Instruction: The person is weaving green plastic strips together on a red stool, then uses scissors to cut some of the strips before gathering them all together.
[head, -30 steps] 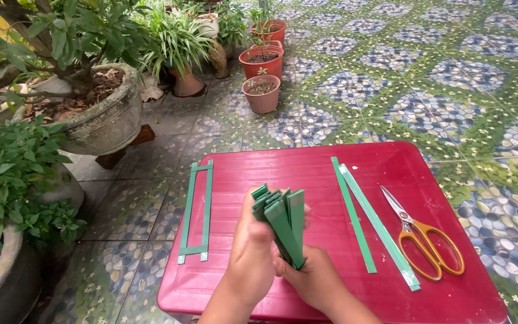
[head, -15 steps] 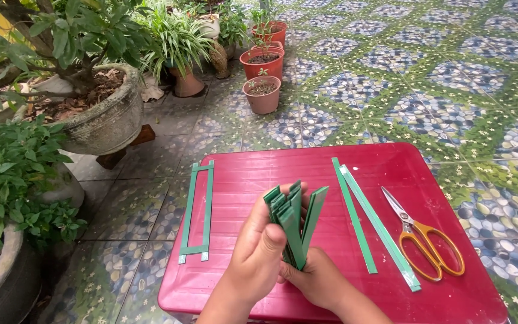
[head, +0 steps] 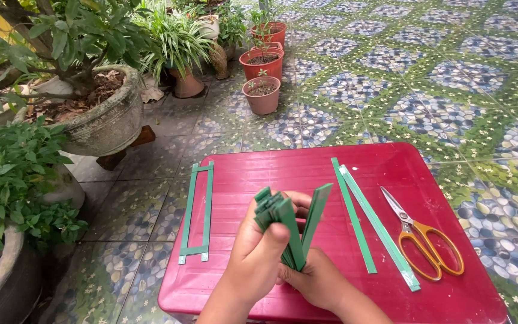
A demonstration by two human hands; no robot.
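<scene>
Both hands meet low over the near middle of the red plastic table (head: 331,174), and between them stands a bundle of green strips (head: 283,231). The left hand (head: 259,255) wraps the bundle from the left, its thumb pressed across the front face of the strips and its fingers curled behind, so it is closed in a firm pinch on the stack. The right hand (head: 316,279) sits just beneath and to the right, closed around the lower ends of the same strips, where they converge into one tight point. The bundle's long axis runs nearly upright, tilted slightly away from the person, and its upper ends fan apart: most strips lean left in a packed group, while one strip splays off to the right. That loose strip stands closer to the right hand's side, though the left hand's fingertips are nearer its top. On the table, well apart to the left, lies a narrow rectangular frame of green strips (head: 197,211), partly overhanging the edge. To the right lie two long green strips (head: 364,219) side by side, running away from the person, and just beyond them orange-handled scissors (head: 424,240), blades pointing away. Potted plants (head: 262,90) stand on the patterned tile floor (head: 451,90) beyond.
</scene>
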